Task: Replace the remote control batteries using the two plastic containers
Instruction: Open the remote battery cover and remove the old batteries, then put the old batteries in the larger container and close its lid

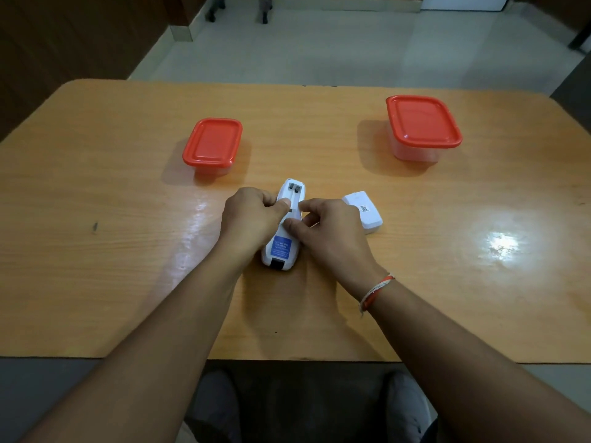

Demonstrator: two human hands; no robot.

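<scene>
A white remote control (pixel 282 247) lies face down at the table's middle, its battery compartment (pixel 294 193) uncovered at the far end. My left hand (pixel 252 219) grips the remote's left side, thumb on the compartment. My right hand (pixel 326 225) rests on its right side, with the fingertips pinching at the compartment; what they pinch is hidden. The white battery cover (pixel 363 211) lies just right of the remote. A small container with a red lid (pixel 212 143) stands at the back left. At the back right stands a larger red-lidded container (pixel 422 121). Both lids are on.
The wooden table (pixel 112 251) has its near edge close to my body and its far edge behind the containers. Tiled floor and chair legs (pixel 236 8) lie beyond.
</scene>
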